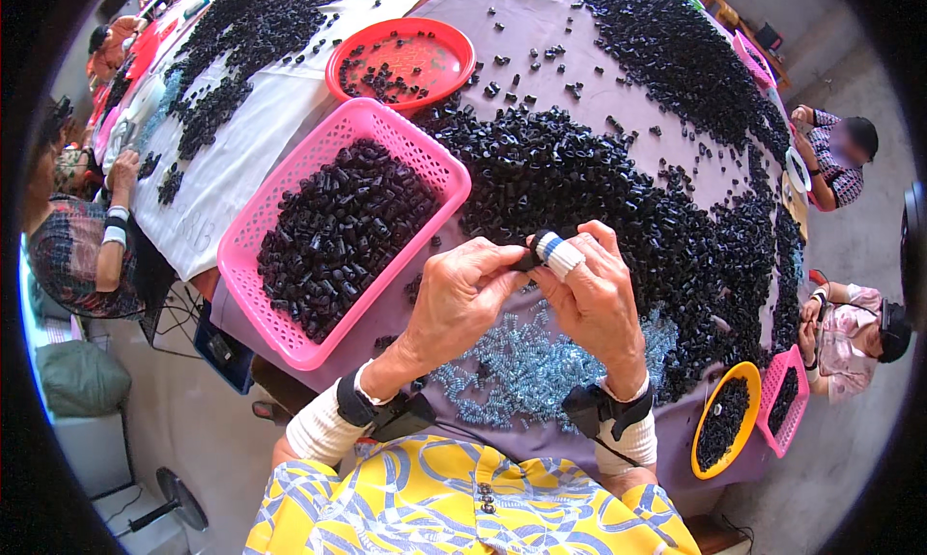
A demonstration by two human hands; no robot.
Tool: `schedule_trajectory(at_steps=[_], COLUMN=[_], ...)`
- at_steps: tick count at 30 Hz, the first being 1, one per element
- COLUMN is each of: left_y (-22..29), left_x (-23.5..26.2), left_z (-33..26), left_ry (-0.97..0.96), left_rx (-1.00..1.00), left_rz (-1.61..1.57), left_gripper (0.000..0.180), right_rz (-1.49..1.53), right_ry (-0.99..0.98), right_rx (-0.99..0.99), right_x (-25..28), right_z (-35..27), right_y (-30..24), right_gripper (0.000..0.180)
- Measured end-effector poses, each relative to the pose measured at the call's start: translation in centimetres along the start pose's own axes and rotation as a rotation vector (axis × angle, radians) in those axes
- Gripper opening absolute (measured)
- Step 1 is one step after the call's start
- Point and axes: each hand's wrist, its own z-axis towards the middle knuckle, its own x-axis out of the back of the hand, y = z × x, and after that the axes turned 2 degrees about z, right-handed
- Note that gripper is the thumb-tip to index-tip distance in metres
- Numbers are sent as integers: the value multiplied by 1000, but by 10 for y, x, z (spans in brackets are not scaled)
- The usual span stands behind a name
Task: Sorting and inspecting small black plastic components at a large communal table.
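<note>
1. The small black part (526, 259) looks light, rigid and slick — likely best pinched at its ends with fingertips.
2. It is a short, dark, tube-like piece (details too small to tell), held above the table's (541, 33) pale blue springs (512, 371).
3. The left hand (462, 299) and right hand (591, 299) meet, both pinching it; a right finger wears striped tape (558, 254).

Left of the pink basket (290, 347) lies white cloth (237, 159); inside it, black plastic pieces (338, 231). Behind it stands a red bowl (454, 38), right of it pale-blue springs (512, 371), an orange-yellow bowl (703, 429), purple tablecloth (526, 19).
</note>
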Motion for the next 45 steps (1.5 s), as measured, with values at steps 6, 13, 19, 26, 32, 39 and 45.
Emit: schedule_trajectory(at_steps=[6, 13, 19, 26, 32, 39, 45], left_y=[-1, -2, -2, -5, -7, -11, -11], left_x=[0, -1, 0, -2, -14, -18, -15], left_z=[-1, -1, -1, -2, -4, -4, -2], left_ry=[-8, -28, -63, -73, -23, 58, 66], left_rx=[16, 29, 54, 328, 375, 378, 310], left_rz=[-6, -19, -8, -459, -844, -945, -795], left_gripper=[22, 21, 18, 19, 21, 20, 20], right_rz=[-4, -14, 42, 562, 683, 123, 74], right_ry=[-1, -5, 10, 163, 301, 269, 162], right_rx=[28, 42, 73, -268, -394, -53, -48], right_x=[0, 2, 1, -12, -28, -19, -12], right_z=[-1, 0, 3, -12, -17, -8, -6], right_y=[2, 1, 3, 6, -3, 0, 5], right_gripper=[15, 15, 15, 19, 18, 17, 19])
